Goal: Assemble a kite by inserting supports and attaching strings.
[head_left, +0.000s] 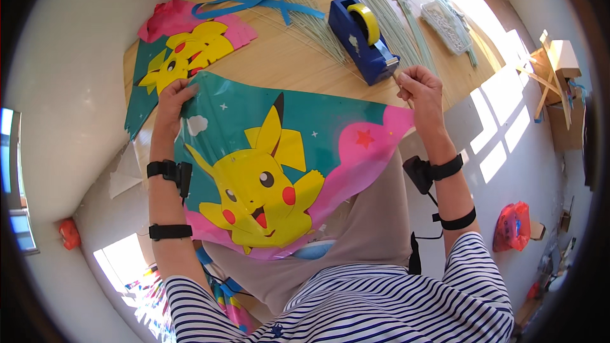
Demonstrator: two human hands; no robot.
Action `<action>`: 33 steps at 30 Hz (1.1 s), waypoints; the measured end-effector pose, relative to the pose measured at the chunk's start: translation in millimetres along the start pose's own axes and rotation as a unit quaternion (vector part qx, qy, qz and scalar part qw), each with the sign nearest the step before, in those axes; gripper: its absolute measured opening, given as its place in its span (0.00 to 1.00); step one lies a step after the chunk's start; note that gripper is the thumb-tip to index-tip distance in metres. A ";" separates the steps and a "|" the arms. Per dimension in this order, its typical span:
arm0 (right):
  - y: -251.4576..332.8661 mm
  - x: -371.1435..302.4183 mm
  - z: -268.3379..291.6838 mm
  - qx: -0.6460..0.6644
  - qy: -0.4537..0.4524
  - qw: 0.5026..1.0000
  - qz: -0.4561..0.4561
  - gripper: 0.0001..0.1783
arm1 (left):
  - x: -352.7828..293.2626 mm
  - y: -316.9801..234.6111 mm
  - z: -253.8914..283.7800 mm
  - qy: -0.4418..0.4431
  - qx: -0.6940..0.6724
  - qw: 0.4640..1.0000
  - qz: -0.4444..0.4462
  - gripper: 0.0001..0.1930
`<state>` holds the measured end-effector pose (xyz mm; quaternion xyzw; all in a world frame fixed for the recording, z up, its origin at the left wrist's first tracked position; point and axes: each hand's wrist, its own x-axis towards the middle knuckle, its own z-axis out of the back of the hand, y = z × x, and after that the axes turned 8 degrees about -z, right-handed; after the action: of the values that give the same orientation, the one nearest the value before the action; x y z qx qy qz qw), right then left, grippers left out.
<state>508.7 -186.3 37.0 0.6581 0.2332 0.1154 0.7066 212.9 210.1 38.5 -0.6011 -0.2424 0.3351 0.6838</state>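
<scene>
Teal/pink cartoon sheet (254, 178) is ctr, spread over your lap (381, 209). Your L grip (173, 103), 10 o'clock, is clamped on its upper-L corner. Your R grip (422, 92), 2 o'clock, is pinched closed above the R corner, near the blue tape dispenser (352, 47); can't tell what's in it. On the bench (279, 57): 2nd cartoon sheet (166, 71) at 11, blue ribbon (298, 7) at 12, thin sticks (381, 6) at 1, clear box (445, 28) btwn 1 & 2.

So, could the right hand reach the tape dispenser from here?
Probably yes: the right hand is close to the near end of the blue tape dispenser, and nothing visible blocks the way. Its fingers look pinched together, though, so they'd likely have to open first.
</scene>
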 end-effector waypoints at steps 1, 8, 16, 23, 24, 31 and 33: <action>15.8 -1.0 -4.0 0.001 0.046 0.999 0.016 0.04 | -1.0 -10.1 -6.8 0.008 -0.014 1.000 -0.012 0.07; 127.2 -35.0 -80.4 -0.261 0.282 0.880 0.278 0.04 | -60.1 -88.3 -36.3 0.033 -0.071 0.991 -0.106 0.12; 215.4 -81.2 -148.4 -0.391 0.312 0.687 0.528 0.03 | -127.2 -139.4 -62.5 0.072 -0.076 0.978 -0.181 0.12; 230.2 -102.5 -155.6 -0.463 0.296 0.602 0.579 0.07 | -155.3 -154.2 -72.8 0.088 -0.079 0.971 -0.209 0.10; 229.9 -102.5 -154.7 -0.469 0.291 0.593 0.586 0.08 | -156.8 -155.5 -75.2 0.089 -0.076 0.971 -0.209 0.10; 224.0 -95.2 -150.4 -0.480 0.255 0.552 0.632 0.09 | -162.1 -165.5 -86.1 0.103 -0.053 0.969 -0.217 0.08; 223.8 -93.6 -149.2 -0.485 0.246 0.542 0.641 0.09 | -162.2 -166.4 -88.6 0.105 -0.040 0.969 -0.218 0.08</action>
<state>388.1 -75.5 270.1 0.1353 -0.1771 0.7904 0.5706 199.0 21.3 199.8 -0.5928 -0.3075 0.1031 0.7372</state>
